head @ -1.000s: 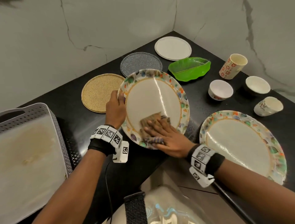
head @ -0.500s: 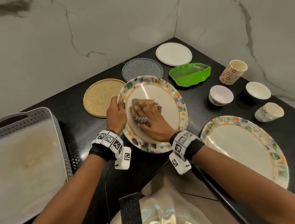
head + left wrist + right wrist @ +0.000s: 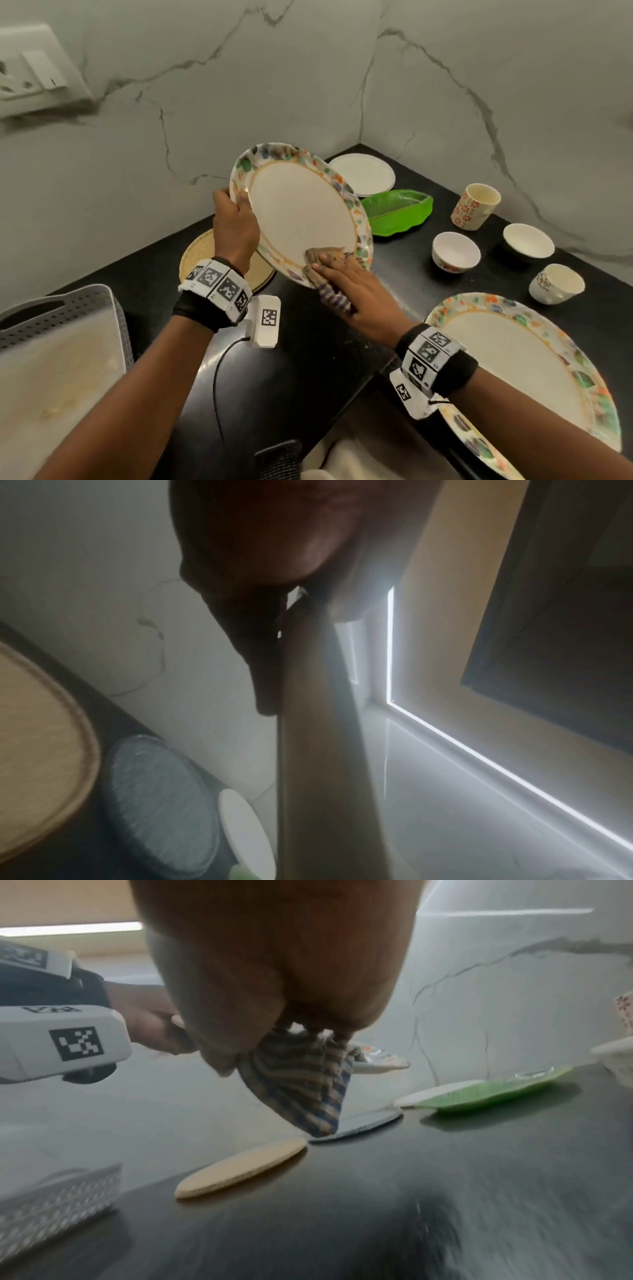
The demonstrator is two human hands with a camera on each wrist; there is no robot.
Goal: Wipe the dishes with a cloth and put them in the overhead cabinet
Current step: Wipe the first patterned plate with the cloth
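Lifted off the counter, plate [image 3: 301,212] tilts upright; left hand [image 3: 235,226] grips rim, right hand [image 3: 359,298] clutches cloth [image 3: 325,270]

Cream plate [image 3: 301,212] with a thin orange ring and a rim of green, orange and blue leaf splashes. Same pattern on the second plate [image 3: 513,363]. Brown cloth [image 3: 325,263] striped in blue. Black glossy table [image 3: 308,359]. Bright green leaf dish [image 3: 397,212], speckled tan mat [image 3: 202,253], plain white plate [image 3: 366,173]. Cream cup [image 3: 474,205] dotted with red-orange flowers. White marble wall [image 3: 239,102] veined grey.
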